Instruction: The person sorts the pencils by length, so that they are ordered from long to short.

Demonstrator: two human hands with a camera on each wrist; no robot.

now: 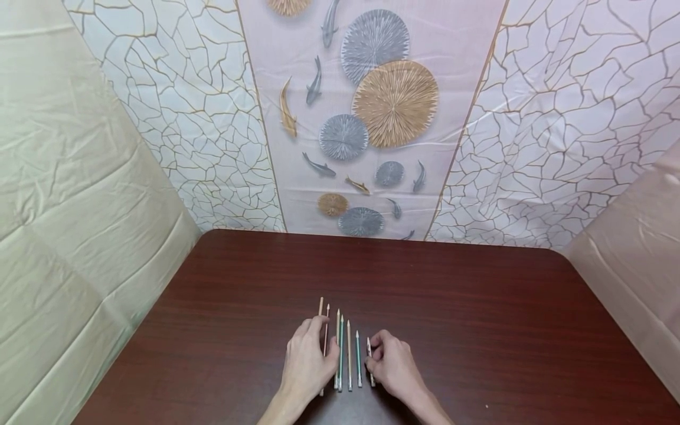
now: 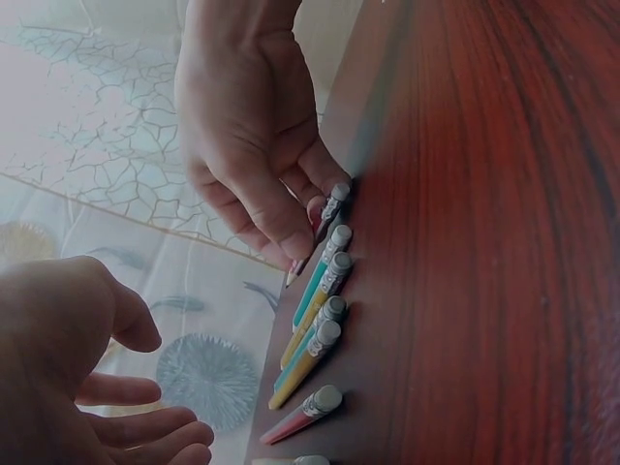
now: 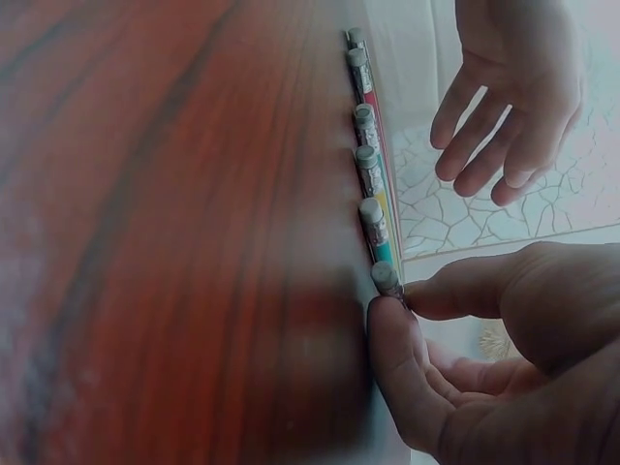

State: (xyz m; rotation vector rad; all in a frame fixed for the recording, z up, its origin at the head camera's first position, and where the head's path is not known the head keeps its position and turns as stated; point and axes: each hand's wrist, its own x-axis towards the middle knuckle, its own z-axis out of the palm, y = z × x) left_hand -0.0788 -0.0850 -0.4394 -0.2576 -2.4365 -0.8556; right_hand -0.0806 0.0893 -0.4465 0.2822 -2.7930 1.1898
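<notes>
Several pencils with eraser ends stand side by side in a row on the table, longer at the left and shorter at the right. My right hand (image 1: 395, 363) pinches the short pencil (image 3: 387, 278) at the right end between thumb and fingers. Beside it lie a teal pencil (image 1: 358, 360), a yellow pencil (image 1: 349, 354), and another teal pencil (image 1: 341, 348) close against a yellow one. My left hand (image 1: 307, 358) is held over the left end, fingers loosely spread and gripping nothing. Under it, a red pencil (image 2: 305, 415) and the leftmost pencil (image 1: 321, 305) are partly hidden.
The dark red-brown wooden table (image 1: 478, 307) has rounded far corners. Behind it hangs a patterned cloth (image 1: 207, 118) with fish and round leaf shapes. Plain beige cloth (image 1: 64, 206) hangs at the left, and more cloth (image 1: 632, 254) at the right.
</notes>
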